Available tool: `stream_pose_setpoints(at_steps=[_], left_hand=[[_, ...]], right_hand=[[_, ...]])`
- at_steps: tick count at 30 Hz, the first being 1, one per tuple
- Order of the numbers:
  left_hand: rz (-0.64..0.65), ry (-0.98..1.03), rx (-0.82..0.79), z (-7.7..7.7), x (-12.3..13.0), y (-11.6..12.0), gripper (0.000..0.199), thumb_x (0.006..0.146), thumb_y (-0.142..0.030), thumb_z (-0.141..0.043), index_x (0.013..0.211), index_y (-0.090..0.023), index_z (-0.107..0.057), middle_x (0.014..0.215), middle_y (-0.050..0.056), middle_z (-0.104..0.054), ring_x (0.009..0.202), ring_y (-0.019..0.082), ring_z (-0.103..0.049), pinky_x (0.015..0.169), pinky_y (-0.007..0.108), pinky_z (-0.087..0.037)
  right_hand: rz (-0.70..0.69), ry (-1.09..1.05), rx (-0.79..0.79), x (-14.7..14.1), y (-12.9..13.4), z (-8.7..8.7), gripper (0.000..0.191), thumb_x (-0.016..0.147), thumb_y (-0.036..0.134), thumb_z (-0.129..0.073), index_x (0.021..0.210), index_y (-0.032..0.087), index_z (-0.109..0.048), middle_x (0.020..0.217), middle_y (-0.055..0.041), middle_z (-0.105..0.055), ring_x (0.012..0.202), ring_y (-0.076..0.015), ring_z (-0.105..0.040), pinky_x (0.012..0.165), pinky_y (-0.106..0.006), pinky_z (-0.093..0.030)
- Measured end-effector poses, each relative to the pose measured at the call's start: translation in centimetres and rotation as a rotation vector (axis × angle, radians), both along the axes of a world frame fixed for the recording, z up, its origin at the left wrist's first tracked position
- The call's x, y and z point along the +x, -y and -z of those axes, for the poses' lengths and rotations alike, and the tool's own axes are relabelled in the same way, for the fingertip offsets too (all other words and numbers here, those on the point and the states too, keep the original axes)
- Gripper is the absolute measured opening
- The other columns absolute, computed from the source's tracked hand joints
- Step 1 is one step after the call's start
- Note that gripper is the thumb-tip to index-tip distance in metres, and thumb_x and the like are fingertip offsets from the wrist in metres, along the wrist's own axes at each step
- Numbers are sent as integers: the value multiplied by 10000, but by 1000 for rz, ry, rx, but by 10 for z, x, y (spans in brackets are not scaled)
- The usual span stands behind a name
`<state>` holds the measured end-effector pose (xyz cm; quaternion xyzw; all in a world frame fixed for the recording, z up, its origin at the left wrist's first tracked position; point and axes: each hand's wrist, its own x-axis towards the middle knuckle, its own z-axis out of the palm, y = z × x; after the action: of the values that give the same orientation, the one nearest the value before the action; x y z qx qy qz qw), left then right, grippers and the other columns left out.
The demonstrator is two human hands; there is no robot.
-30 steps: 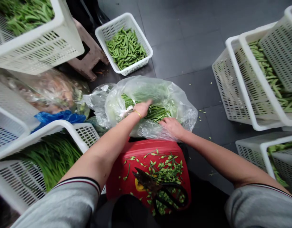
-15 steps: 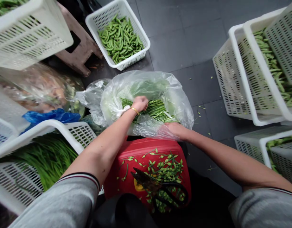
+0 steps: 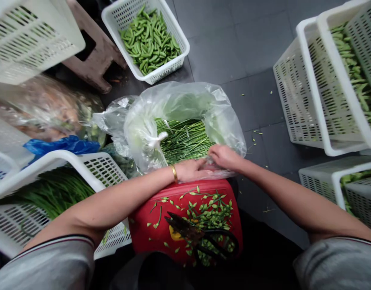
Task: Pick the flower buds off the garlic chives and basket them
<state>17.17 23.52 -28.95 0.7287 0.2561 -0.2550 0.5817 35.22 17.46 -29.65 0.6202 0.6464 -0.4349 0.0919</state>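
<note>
A clear plastic bag (image 3: 221,100) lies open in front of me, its mouth folded back around a bundle of long green flower-chive stems (image 3: 185,141). My left hand (image 3: 190,170), with a gold bangle at the wrist, rests on the bag's near rim with its fingers stretched to the right. Beside it, my right hand (image 3: 223,157) is closed on the rim's plastic at the near right corner. Black-handled scissors (image 3: 197,235) lie on a red surface (image 3: 143,225) close to my body, among scattered chive buds (image 3: 211,211).
A white basket of pea pods (image 3: 151,42) stands beyond the bag. At left, a white basket holds long green leaves (image 3: 49,191), near a blue plastic bag (image 3: 64,145). More white baskets (image 3: 312,88) with green pods stand on the right, on dark floor tiles (image 3: 215,52).
My left hand has left the stems and come down to the bag's near rim. My right hand has come out from under the plastic and now grips the rim.
</note>
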Motion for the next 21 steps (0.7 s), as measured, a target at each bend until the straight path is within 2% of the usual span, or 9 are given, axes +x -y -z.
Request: stream_pose_setpoints(at_steps=[3, 5, 6, 9, 11, 14, 16, 18, 21], left_hand=[[205, 56, -157, -11, -2, 15, 751, 938, -603, -230, 1539, -152, -236, 1599, 118, -252, 1454, 271, -301, 1178, 384, -266], [249, 85, -182, -11, -1, 15, 737, 958, -557, -191, 1547, -115, -180, 1623, 120, -139, 1490, 250, -191, 1205, 381, -195], [257, 95, -184, -11, 0, 14, 732, 963, -547, -176, 1547, -105, -168, 1625, 118, -115, 1497, 239, -158, 1211, 377, -173], [268, 94, -177, -11, 3, 13, 746, 961, -561, -146, 1544, -96, -176, 1625, 119, -135, 1497, 226, -162, 1214, 357, -158], [265, 66, -171, -14, 4, 13, 768, 956, -568, -161, 1543, -73, -171, 1620, 143, -152, 1492, 243, -187, 1211, 356, -173], [245, 40, -163, -19, 7, 15, 756, 959, -533, -188, 1547, -61, -141, 1617, 156, -146, 1495, 262, -173, 1207, 390, -195], [240, 43, -159, -21, 8, 16, 737, 961, -520, -188, 1552, -85, -126, 1621, 138, -141, 1502, 255, -143, 1207, 405, -197], [232, 61, -150, -20, 8, 17, 722, 962, -522, -190, 1554, -112, -137, 1624, 116, -156, 1505, 244, -126, 1209, 400, -193], [239, 97, -129, -16, 8, 18, 694, 970, -490, -187, 1537, -91, -197, 1616, 125, -199, 1501, 239, -153, 1208, 391, -197]], right_hand=[[136, 273, 39, 15, -16, 10, 377, 955, 238, -395, 1170, -6, -586, 1155, -282, -636, 1079, -314, -635, 913, -387, -464], [107, 373, -19, 18, -25, 21, 455, 919, 333, -504, 1187, -26, -587, 1139, -308, -640, 1066, -345, -644, 889, -392, -478], [72, 392, -60, 18, -29, 27, 436, 891, 326, -553, 1157, -13, -620, 1111, -294, -660, 1050, -339, -654, 872, -370, -484], [-9, 353, -114, 11, -39, 43, 263, 859, 181, -542, 1006, 45, -712, 1039, -240, -708, 1009, -292, -675, 825, -301, -481], [-15, 326, -76, 6, -46, 48, 292, 889, 166, -464, 990, 59, -717, 1036, -221, -714, 994, -265, -677, 803, -280, -473], [-46, 257, -5, 3, -54, 50, 367, 949, 215, -363, 1127, 87, -658, 1066, -157, -712, 964, -196, -670, 791, -241, -469], [-97, 204, 32, 5, -53, 49, 360, 945, 222, -390, 1220, 116, -597, 1107, -114, -699, 975, -169, -656, 819, -228, -465], [-176, 168, 49, 8, -44, 49, 380, 873, 209, -523, 1238, 116, -579, 1155, -124, -678, 1028, -197, -637, 876, -261, -461], [-362, 119, 125, 6, -21, 52, 502, 776, 118, -610, 1269, 39, -553, 1308, -226, -580, 1217, -288, -545, 1020, -376, -411]])
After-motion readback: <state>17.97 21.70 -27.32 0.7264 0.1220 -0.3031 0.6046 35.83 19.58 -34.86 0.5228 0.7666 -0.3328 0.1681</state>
